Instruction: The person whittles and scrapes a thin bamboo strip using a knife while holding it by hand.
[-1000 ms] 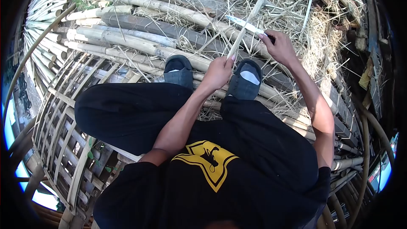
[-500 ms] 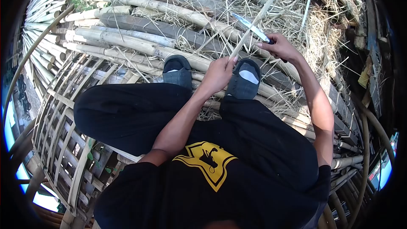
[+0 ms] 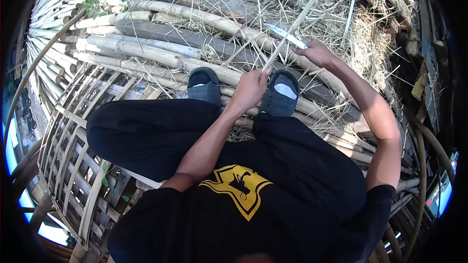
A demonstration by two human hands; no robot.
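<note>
My left hand (image 3: 250, 87) is closed around the lower end of a pale bamboo strip (image 3: 303, 15), which slants up and to the right in front of my feet. My right hand (image 3: 314, 53) grips the handle of a knife (image 3: 287, 35). The handle is mostly hidden by my fingers. The bright blade points up and to the left, crossing the strip near its middle; whether its edge touches the strip I cannot tell.
Bamboo poles (image 3: 165, 54) lie under and beyond my dark sandals (image 3: 204, 85). Loose shavings (image 3: 336, 5) are heaped at the upper right. A woven bamboo lattice (image 3: 73, 151) is at my left, and more stacked poles (image 3: 53, 44) reach the upper left.
My right hand has shifted slightly left with the knife, its elbow swinging outward to the right. The blade sits a little lower along the strip, whose tip has dipped slightly.
</note>
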